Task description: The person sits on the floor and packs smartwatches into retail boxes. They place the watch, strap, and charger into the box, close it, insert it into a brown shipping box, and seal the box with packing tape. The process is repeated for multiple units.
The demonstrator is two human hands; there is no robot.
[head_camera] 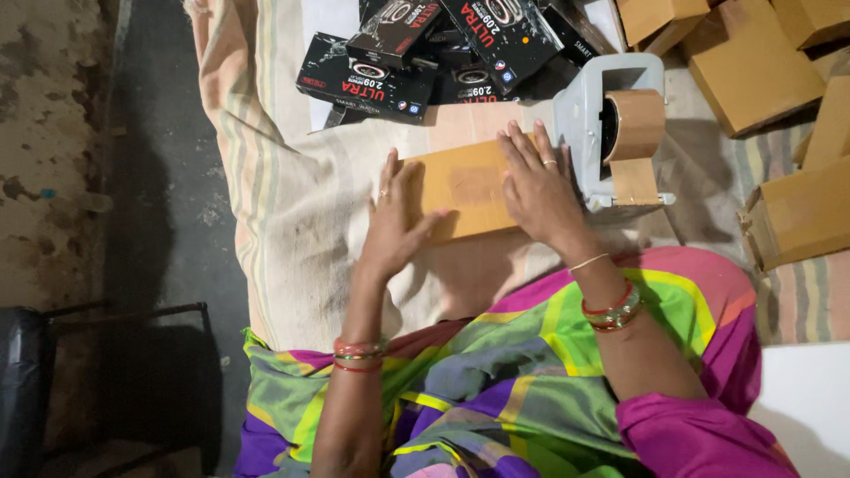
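Observation:
A small brown cardboard box (467, 184) lies on a striped cloth in front of me. My left hand (392, 221) rests on its left end, thumb along the near edge, fingers flat and pointing away. My right hand (535, 186) lies palm down on the box's right end, fingers spread. A strip of brown tape shows on the box top between my hands. Just right of my right hand stands a grey tape dispenser (611, 133) with a roll of brown tape.
Several black printed product boxes (381, 75) lie in a pile at the far edge of the cloth (292, 221). Several brown cardboard boxes (779, 106) are stacked at the right. A bare concrete floor and a dark stool frame (106, 354) are at the left.

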